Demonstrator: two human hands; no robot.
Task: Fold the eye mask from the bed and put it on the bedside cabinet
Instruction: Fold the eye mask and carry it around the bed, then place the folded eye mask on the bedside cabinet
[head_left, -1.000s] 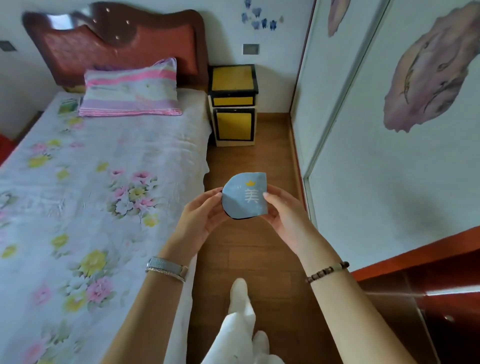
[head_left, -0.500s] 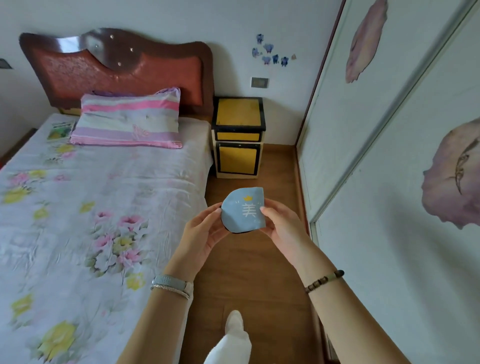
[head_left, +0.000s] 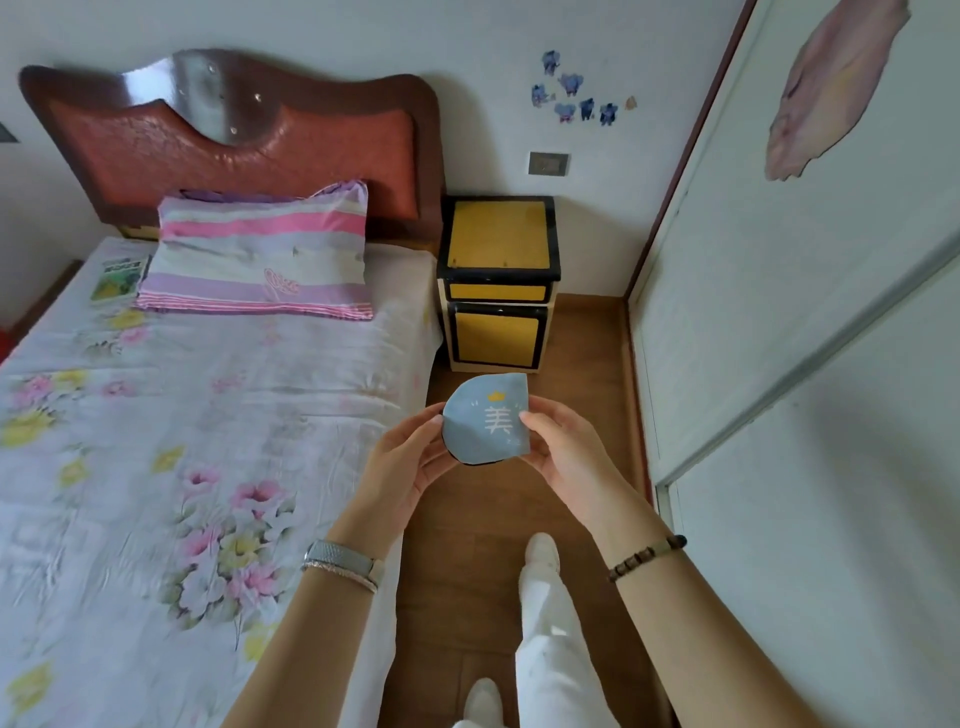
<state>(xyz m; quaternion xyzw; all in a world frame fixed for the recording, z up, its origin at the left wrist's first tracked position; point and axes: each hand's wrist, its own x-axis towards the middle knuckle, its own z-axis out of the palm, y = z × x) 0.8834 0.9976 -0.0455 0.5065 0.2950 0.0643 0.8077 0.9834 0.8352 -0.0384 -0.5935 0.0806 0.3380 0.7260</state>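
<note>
The blue eye mask (head_left: 480, 418), folded in half with a white character and a small yellow crown on it, hangs in the air over the wooden floor. My left hand (head_left: 402, 462) pinches its left edge and my right hand (head_left: 563, 449) pinches its right edge. The yellow bedside cabinet (head_left: 498, 241) with black trim stands ahead, just beyond the mask, beside the bed (head_left: 156, 415) with its floral sheet.
A striped pillow (head_left: 260, 249) lies at the red headboard (head_left: 234, 140), with a green booklet (head_left: 117, 273) to its left. White sliding wardrobe doors (head_left: 779, 312) line the right side. My white-trousered leg and shoe (head_left: 540, 582) are on the narrow wooden floor strip.
The view has moved forward and tilted up: the cabinet and headboard appear closer and lower in frame. Both hands keep holding the folded mask in the same grip.
</note>
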